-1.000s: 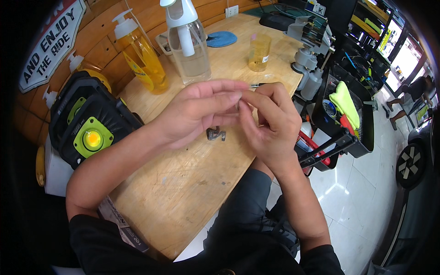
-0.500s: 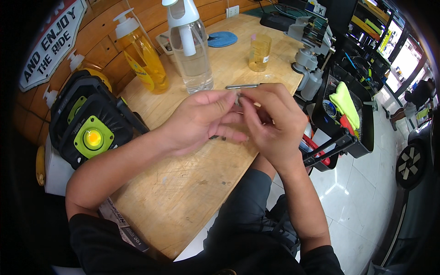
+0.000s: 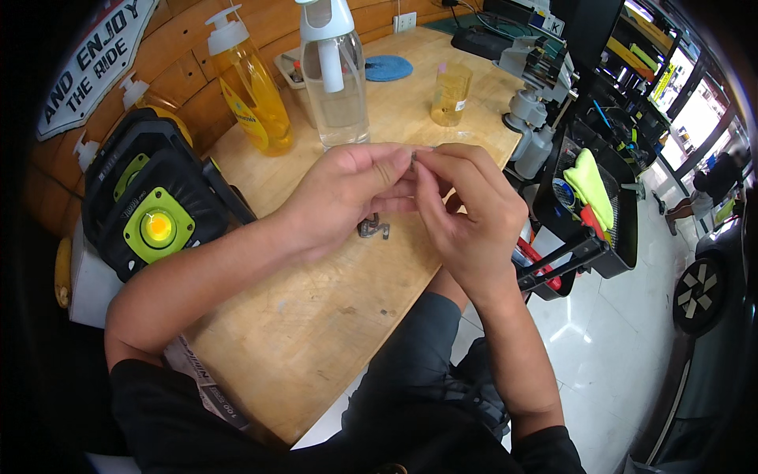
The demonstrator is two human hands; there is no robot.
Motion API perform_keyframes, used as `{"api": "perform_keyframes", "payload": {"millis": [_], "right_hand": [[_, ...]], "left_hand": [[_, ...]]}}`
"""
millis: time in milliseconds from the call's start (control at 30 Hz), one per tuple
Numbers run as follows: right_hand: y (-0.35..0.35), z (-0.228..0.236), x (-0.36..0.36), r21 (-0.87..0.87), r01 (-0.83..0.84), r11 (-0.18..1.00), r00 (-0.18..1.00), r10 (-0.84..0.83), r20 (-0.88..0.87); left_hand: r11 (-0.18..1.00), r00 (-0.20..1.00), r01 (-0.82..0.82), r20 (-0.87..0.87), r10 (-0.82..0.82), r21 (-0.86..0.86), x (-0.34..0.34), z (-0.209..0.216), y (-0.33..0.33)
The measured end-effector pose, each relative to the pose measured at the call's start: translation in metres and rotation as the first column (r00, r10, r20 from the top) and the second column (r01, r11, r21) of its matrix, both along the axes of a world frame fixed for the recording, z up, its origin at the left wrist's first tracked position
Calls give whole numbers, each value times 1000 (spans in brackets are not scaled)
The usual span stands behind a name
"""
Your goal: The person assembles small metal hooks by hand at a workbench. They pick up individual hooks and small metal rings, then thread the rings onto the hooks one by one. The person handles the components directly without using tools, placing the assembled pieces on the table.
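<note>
Over the wooden table (image 3: pixel 292 316), my left hand (image 3: pixel 355 186) and my right hand (image 3: pixel 478 217) meet fingertip to fingertip. Both are closed in a pinch on a small grey piece (image 3: pixel 413 159), mostly covered by the fingers and too small to name. The other fingers of my left hand are curled behind it. Just below my left hand, a dark grey, curved metal part (image 3: pixel 374 227) lies on the tabletop, partly hidden by that hand.
A black-and-green work light (image 3: pixel 158 201) stands left, beside a yellow pump bottle (image 3: pixel 257 110). Behind my hands are a clear bottle (image 3: pixel 338 99) and an amber cup (image 3: pixel 452 95). A grey clamped device (image 3: pixel 529 103) and a black tool cart (image 3: pixel 620 229) are on the right.
The lower fingers of my left hand have curled in, so the metal part on the table shows more. The slim metal rod beyond my hands is now hidden. The view has shifted slightly.
</note>
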State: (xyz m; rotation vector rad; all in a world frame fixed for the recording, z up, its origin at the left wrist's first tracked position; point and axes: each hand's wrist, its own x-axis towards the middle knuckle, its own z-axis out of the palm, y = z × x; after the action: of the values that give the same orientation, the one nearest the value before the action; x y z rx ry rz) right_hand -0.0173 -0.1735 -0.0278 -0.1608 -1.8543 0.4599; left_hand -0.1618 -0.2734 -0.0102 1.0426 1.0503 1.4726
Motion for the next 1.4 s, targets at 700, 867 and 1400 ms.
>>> {"api": "perform_keyframes", "payload": {"millis": [700,867,1400], "right_hand": [[21,-3,5,219,-77,973,979,32,203],[20,-4,6,112,-93,989,988,78,133],[14,-1,24,110,-90,990,990,77,114]], "left_hand": [[996,993,52,-106,-59,-67,-1,-10,2],[993,991,112,-68,-114,-35,-1,-9,1],[988,988,154,26,-154,-21,-2,-8,0]]}}
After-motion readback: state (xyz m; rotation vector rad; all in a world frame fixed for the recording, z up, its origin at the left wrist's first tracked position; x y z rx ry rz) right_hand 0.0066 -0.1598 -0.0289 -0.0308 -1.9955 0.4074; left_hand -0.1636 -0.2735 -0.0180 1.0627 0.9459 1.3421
